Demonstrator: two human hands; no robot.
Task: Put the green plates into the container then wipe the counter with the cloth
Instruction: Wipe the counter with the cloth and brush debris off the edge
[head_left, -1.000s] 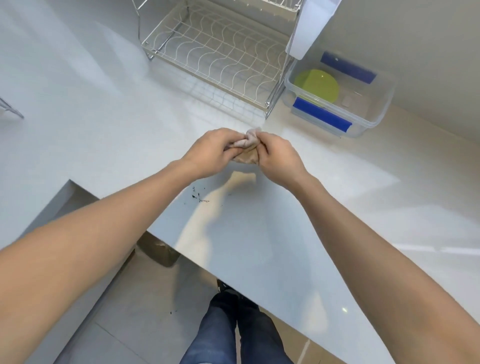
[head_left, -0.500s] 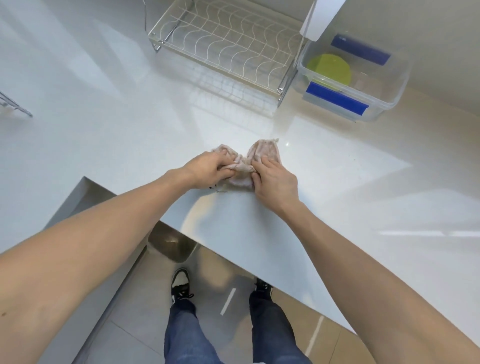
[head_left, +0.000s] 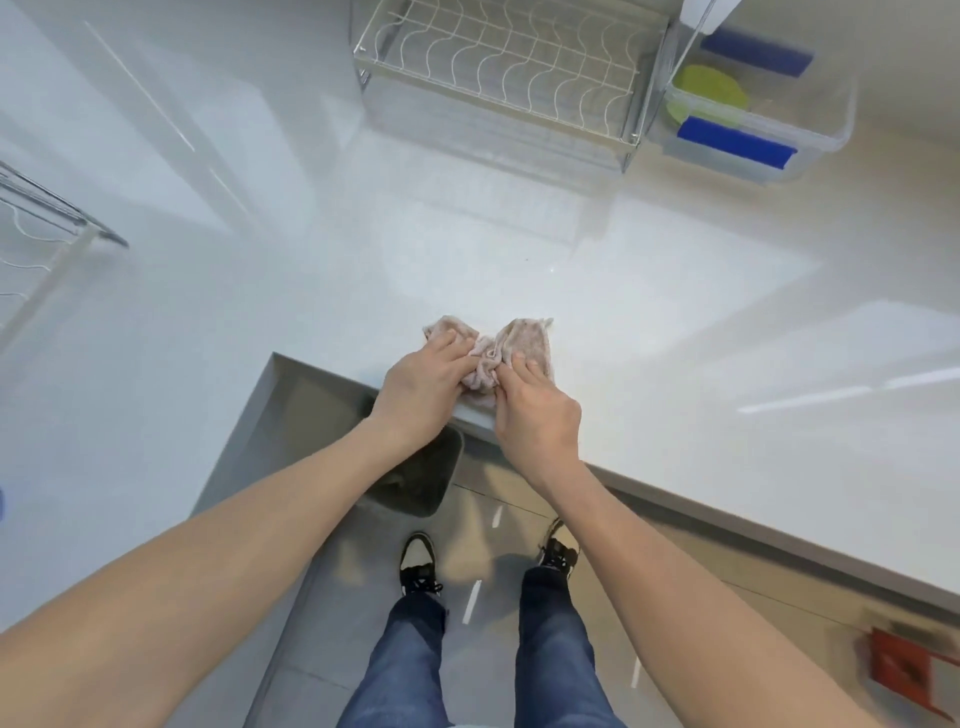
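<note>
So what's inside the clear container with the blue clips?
Green plates lie inside the clear container. How many are stacked cannot be told; the near blue clip covers their front edge.

A home kitchen, by the look of it — a glossy white stone-like counter (head_left: 649, 322) turning a corner, a white wire dish rack (head_left: 498, 67) at the far side, and beside it on the right a clear plastic container with blue clips (head_left: 748, 150) holding green plates (head_left: 709, 91) — grey floor tiles (head_left: 332, 613) below.
</note>
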